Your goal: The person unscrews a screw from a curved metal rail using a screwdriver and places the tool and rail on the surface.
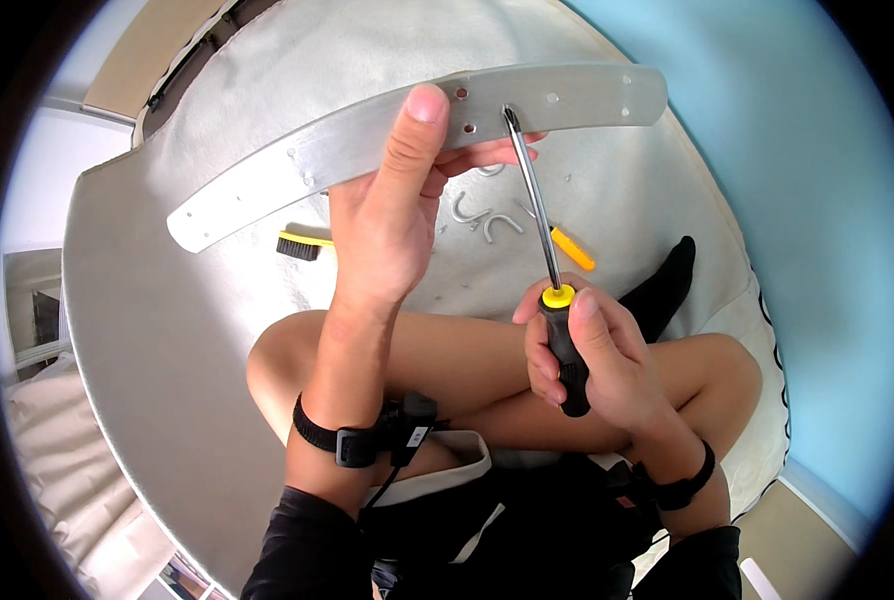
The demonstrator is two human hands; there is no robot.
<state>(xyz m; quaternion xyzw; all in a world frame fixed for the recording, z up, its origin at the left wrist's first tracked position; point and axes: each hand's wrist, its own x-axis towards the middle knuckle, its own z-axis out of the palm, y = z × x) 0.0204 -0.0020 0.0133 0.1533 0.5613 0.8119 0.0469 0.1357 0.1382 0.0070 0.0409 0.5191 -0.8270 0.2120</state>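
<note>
The left hand (387, 215) clamps a long metal plate (417, 135) above the bed (167, 330). The right hand (592, 350) grips a screwdriver (547, 250), its tip in a hole near the plate's middle.

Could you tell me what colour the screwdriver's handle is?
Black with a yellow collar, on the screwdriver; head view.

A home bedroom; mattress (197, 330), pale blue wall (767, 150).

Left hand (387, 205) raised, grip closed; right hand (592, 350) lower, fist clenched.
</note>
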